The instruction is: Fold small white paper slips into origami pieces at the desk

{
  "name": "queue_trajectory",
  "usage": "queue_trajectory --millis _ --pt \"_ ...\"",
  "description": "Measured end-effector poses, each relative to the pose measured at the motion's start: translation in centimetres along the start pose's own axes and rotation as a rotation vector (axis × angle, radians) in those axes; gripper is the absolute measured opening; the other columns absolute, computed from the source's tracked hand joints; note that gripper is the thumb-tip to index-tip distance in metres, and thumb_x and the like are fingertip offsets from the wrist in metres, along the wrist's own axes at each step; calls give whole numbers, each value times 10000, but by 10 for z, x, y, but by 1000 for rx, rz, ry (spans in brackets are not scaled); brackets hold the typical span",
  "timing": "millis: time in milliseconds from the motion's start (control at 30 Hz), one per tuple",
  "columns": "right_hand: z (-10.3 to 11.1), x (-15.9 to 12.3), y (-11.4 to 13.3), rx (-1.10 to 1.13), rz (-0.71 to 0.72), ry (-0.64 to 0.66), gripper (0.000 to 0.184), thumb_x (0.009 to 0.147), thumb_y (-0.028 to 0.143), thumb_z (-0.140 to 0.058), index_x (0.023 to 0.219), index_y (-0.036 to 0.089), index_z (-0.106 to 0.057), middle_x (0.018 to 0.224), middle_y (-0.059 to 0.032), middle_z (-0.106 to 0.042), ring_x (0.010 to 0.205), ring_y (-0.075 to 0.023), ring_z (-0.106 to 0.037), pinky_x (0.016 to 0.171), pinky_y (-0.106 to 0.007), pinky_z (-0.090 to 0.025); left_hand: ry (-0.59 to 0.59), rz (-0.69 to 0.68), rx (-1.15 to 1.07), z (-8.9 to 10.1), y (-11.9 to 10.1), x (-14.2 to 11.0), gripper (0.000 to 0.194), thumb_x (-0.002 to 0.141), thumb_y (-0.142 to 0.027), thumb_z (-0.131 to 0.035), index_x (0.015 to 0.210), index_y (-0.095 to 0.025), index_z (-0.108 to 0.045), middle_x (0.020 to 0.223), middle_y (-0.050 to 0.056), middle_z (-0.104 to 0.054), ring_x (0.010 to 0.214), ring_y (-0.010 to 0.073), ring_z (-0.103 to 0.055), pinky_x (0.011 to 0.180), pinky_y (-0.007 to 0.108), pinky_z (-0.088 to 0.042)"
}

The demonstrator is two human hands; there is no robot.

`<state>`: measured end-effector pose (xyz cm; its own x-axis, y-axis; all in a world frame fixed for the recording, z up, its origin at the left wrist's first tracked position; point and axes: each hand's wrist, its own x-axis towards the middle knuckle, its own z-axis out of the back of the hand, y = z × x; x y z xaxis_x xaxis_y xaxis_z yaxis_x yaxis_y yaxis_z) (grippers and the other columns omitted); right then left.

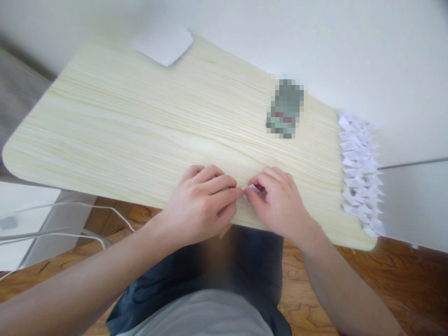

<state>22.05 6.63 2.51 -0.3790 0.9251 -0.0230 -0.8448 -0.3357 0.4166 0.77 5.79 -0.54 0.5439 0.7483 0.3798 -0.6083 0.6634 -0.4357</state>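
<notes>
A small piece of folded white paper (249, 190) is between my two hands, low over the near edge of the table. My right hand (280, 198) pinches it between thumb and curled fingers, which cover much of it. From the other side, my left hand (206, 200) has its fingers bent and closed, with the fingertips at the paper's left tip. How much of the paper lies behind the fingers is hidden.
Several folded white paper pieces (360, 172) stand in rows along the right end of the pale wooden table (133, 121). A stack of white sheets (164, 44) lies at the back left. A blurred-out dark rectangular object (285, 109) lies behind my right hand. White cables (80, 205) hang at left.
</notes>
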Motion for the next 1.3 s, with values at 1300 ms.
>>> queue_trajectory --millis 1300 --pt "-25 -42 -12 93 -51 -428 170 977 193 -624 1024 265 -771 1128 -70 -708 1122 -273 -594 1020 -489 -446 -24 -57 73 -1 -7 0 188 919 -154 -592 998 -233 -743 1065 44 -752 1086 266 -630 930 456 -432"
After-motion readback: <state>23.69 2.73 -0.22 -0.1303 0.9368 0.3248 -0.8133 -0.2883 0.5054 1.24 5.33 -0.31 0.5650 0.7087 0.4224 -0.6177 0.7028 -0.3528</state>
